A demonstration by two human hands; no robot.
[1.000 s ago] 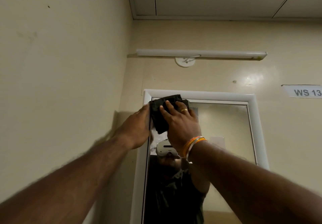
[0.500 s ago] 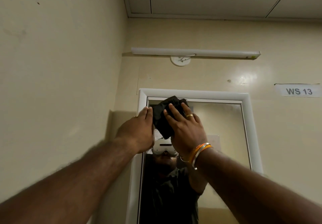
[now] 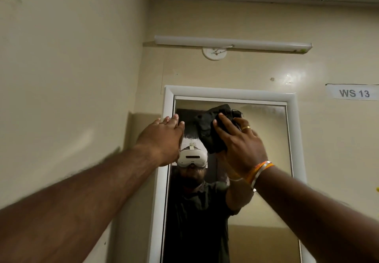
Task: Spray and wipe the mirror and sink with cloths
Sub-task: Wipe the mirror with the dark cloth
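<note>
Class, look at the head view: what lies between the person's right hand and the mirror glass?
In the head view, a dark cloth lies between the right hand and the mirror; the fingers press it against the glass near the top.

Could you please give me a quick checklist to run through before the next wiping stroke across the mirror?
1. Black cloth flat against the mirror glass: ok, right hand presses it with straight fingers.
2. Left hand braced: ok, it rests open on the white frame, left edge.
3. Top right corner reachable: ok, nothing blocks it.
4. Haze along the upper right glass gone: not ok, it looks cloudy.
5. Spray on glass: cannot tell.
6. Sink state: cannot tell, out of view.
</note>
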